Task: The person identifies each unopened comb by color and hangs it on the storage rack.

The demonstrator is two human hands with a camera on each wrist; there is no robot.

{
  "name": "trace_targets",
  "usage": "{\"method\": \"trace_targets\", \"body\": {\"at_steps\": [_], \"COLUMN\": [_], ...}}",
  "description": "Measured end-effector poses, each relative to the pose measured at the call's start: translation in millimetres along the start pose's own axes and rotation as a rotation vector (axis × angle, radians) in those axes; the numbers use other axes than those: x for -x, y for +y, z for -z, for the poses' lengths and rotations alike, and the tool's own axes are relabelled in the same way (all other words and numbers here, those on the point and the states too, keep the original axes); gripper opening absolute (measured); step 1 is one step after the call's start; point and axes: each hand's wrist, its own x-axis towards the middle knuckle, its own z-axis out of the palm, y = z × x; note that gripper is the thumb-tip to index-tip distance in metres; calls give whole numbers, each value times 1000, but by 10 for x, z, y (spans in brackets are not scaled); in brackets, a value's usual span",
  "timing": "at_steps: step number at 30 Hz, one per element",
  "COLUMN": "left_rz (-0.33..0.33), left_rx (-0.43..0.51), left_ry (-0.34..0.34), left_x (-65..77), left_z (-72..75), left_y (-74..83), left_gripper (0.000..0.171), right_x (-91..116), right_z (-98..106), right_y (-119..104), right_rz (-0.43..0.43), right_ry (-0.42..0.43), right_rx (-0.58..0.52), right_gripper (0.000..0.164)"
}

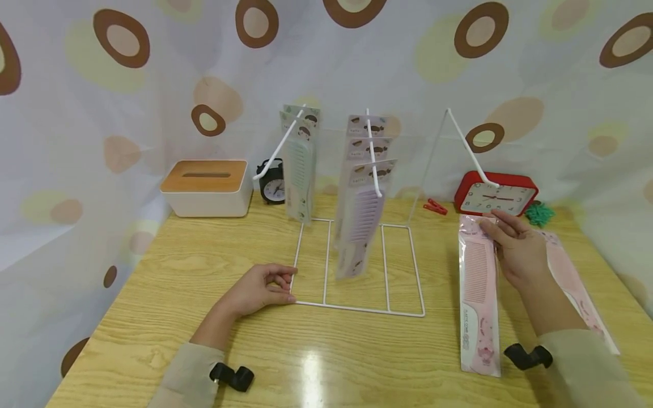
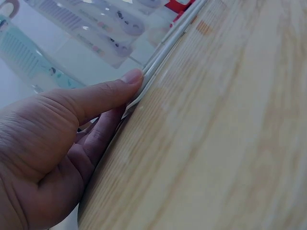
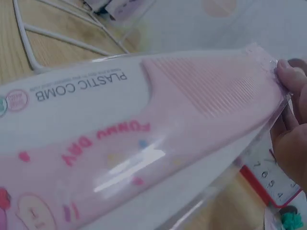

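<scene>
A white wire display rack [image 1: 357, 309] stands on the table, with three hooks slanting forward. My left hand [image 1: 262, 289] pinches the rack's front left base corner; in the left wrist view its thumb [image 2: 112, 93] lies on the wire. From the left hook hang green packaged combs [image 1: 300, 170], and from the middle hook several purple packaged combs [image 1: 363, 221]. The right hook [image 1: 471, 148] carries nothing. My right hand [image 1: 522, 252] holds a pink packaged comb [image 1: 478, 294] by its top end, to the right of the rack. "PLASTIC COMB" is printed on this package [image 3: 192, 91].
Another pink packaged comb [image 1: 576, 283] lies at the right, partly behind my right forearm. Along the back are a tissue box [image 1: 211, 192], a black alarm clock [image 1: 272, 184], red clothespins [image 1: 435, 207], a red clock [image 1: 497, 195] and a green tangled item [image 1: 539, 215].
</scene>
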Motion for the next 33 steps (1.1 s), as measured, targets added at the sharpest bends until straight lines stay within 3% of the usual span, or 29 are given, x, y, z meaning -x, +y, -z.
{"method": "trace_targets", "body": {"at_steps": [5,15,18,21,27,33], "left_rz": [-2,18,14,8,6,12], "left_rx": [-4,0,-2,-4,-11,-8], "left_ry": [4,11,12,16,16,10], "left_x": [-5,4,9,14,13,13], "left_z": [9,-6,-1,3,6,-3], "left_y": [13,26,28,35,32,31], "left_gripper": [61,61,61,61,60,61], "right_x": [210,688,775,818,808,796], "right_z": [-277,-875,-1051,-1211,-1401,-1419], "right_y": [-216,-613,-725,-819,-912,-919], "right_rz": [97,395,492,550,491,470], "right_ry": [-143,-448,-401,-303,-95,-86], "right_rx": [-175,-509,-483,-426,-454,-415], "right_gripper": [30,27,26,25,25,25]}}
